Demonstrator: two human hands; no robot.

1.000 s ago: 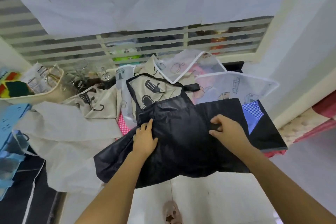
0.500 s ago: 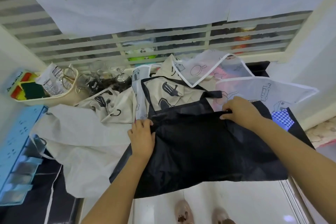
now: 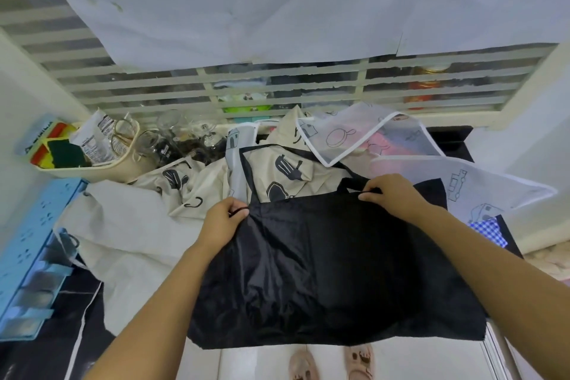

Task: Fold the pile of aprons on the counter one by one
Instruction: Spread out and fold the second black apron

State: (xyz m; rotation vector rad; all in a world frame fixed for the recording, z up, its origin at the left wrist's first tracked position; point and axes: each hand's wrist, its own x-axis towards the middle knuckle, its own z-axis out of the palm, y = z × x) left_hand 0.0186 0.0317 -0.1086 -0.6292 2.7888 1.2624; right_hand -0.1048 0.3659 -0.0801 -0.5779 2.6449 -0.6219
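A black apron (image 3: pixel 324 262) lies spread over the counter's front edge and hangs down toward the floor. My left hand (image 3: pixel 222 222) pinches its upper left corner. At the upper right of its top edge, my right hand (image 3: pixel 391 194) pinches the cloth where a black strap leaves it. Behind it lies the pile: a beige apron (image 3: pixel 277 173) printed with black kitchen tools, a sheer white-trimmed apron (image 3: pixel 364 136), another sheer apron (image 3: pixel 481 188) to the right, and a plain white apron (image 3: pixel 123 225) at the left.
A cream basket (image 3: pixel 123 163) with sponges and packets stands at back left, glass jars (image 3: pixel 172 139) beside it. A blue plastic rack (image 3: pixel 30 244) sits at the left edge. A slatted window (image 3: pixel 277 86) backs the counter. A blue checked cloth (image 3: pixel 489 230) peeks out at right.
Both hands slid from the middle of the black apron up to its top edge and now pinch it there. The apron lies flatter and wider.
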